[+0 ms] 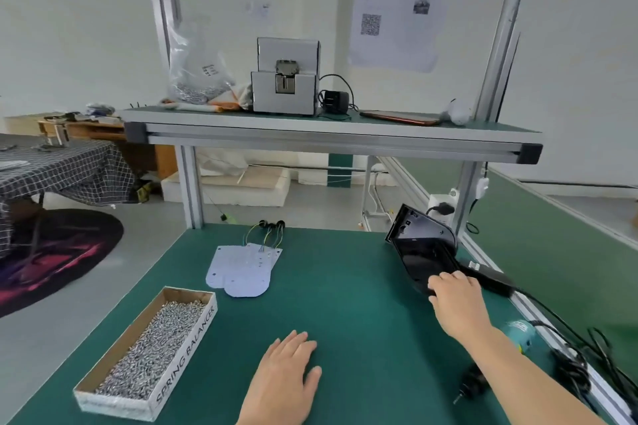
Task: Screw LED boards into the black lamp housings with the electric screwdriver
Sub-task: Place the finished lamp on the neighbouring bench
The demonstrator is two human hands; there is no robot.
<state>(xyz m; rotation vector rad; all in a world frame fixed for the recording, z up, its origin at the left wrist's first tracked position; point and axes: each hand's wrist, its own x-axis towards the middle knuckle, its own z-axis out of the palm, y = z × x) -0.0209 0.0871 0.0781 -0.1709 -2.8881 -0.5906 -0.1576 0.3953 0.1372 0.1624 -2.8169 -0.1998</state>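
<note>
Left hand (286,373) lies flat, fingers straight; right hand (455,300) grasps black housing (424,252).

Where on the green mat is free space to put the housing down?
Bare mat lies between the LED boards and the black housing, and ahead of the left hand. The right edge is crowded: right hand, screwdriver, cables.

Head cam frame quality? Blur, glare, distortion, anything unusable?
Head view: soft even light, faint shadows only; wide-angle distortion leans the frame posts outward; wall poster text too soft to read; right hand gripping the black lamp housing is slightly motion-blurred; the housing's gloss shows dull sheen, no blown glare.
</note>
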